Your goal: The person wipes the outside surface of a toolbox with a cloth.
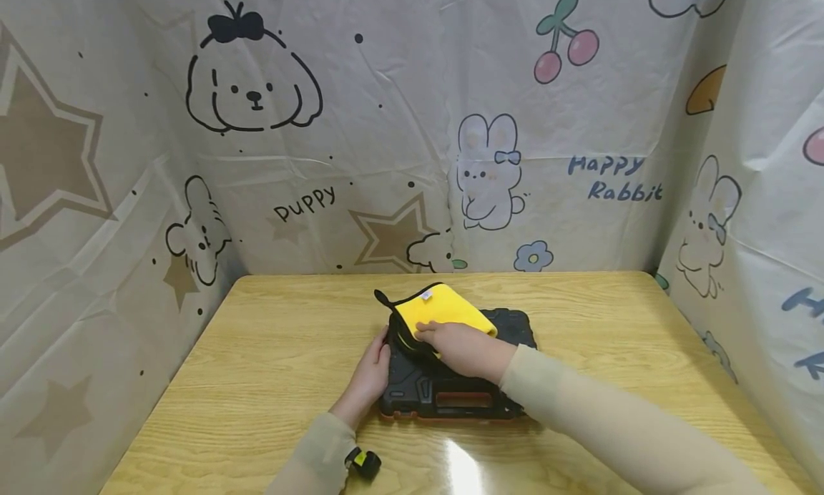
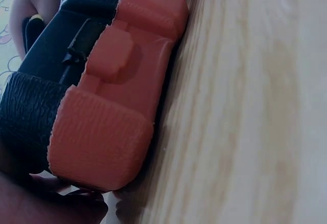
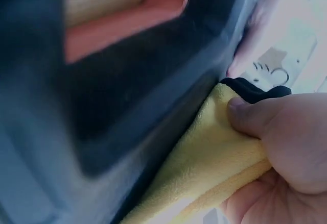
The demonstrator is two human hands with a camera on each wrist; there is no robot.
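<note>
A black and orange plastic carrying case lies flat on the table, its handle side toward me. On its lid is a folded yellow cloth with black edging and a small white label. My right hand grips the cloth, thumb on top, and the right wrist view shows the cloth pinched between thumb and fingers against the lid. At the case's left side, my left hand holds its edge. The left wrist view has fingers at the orange lower corner; the rest of that hand is mostly hidden.
The wooden table extends around the case on all sides. A patterned cloth curtain encloses the back and both sides. A small black and yellow device sits at my left wrist.
</note>
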